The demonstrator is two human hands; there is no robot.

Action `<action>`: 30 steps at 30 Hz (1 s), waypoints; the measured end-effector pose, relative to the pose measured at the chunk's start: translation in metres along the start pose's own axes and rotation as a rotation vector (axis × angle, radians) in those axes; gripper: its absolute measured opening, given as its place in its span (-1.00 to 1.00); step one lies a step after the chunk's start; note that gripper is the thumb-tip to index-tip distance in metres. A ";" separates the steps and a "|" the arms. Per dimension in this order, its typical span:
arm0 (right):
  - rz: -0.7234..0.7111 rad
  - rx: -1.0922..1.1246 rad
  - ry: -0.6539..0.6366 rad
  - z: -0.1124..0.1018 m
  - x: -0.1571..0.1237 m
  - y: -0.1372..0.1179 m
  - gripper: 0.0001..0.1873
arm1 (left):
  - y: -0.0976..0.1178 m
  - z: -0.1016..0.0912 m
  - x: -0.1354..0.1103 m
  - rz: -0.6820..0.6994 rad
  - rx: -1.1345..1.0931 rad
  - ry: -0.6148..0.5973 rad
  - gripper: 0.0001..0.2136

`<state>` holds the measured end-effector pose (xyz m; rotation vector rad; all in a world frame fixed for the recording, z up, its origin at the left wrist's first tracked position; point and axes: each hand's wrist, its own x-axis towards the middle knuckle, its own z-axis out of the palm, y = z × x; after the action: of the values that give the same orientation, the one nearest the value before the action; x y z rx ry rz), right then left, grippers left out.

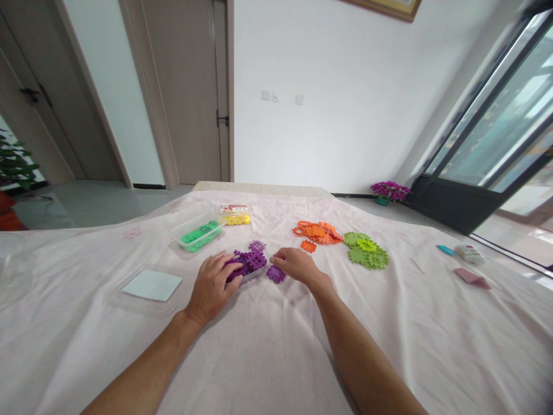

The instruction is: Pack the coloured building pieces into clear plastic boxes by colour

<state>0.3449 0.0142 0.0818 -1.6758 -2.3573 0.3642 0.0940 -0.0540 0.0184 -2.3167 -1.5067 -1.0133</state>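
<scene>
Purple notched tiles (256, 259), heaped in a clear box (256, 275) under the loosely spread left grip (212, 283), are judged light, stiff and best pinched edgewise; whether the right grip (298, 264) is closed cannot be told.

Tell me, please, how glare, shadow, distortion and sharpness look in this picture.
Head view: glare whitens parts of the glass panes; head view: distortion tilts the far-left door; head view: soft shadow beside the right forearm; head view: purple pieces beside the left hand partly blend together; head view: the label is too small to read.
</scene>
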 end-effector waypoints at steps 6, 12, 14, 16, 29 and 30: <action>-0.013 -0.072 -0.080 0.001 0.000 0.010 -0.77 | 0.001 -0.001 0.001 0.001 0.013 0.011 -0.74; -0.064 -0.175 -0.134 0.007 -0.006 0.006 -0.39 | -0.002 0.002 0.000 0.010 0.012 0.023 -0.72; -0.068 -0.214 -0.135 0.009 -0.008 0.002 -0.35 | -0.003 0.003 0.000 0.011 0.019 0.014 -0.71; -0.079 -0.233 -0.128 0.012 -0.010 0.000 -0.37 | -0.004 0.004 -0.001 0.011 0.026 -0.001 -0.70; -0.175 -0.170 -0.062 0.020 -0.007 0.003 -0.69 | -0.004 0.005 -0.001 0.009 -0.080 0.000 -0.71; -0.180 -0.161 -0.062 0.020 -0.007 0.003 -0.68 | -0.004 0.005 0.000 0.011 -0.080 -0.001 -0.71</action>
<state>0.3433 0.0067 0.0619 -1.5204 -2.6205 0.2014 0.0925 -0.0498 0.0136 -2.3763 -1.4776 -1.0890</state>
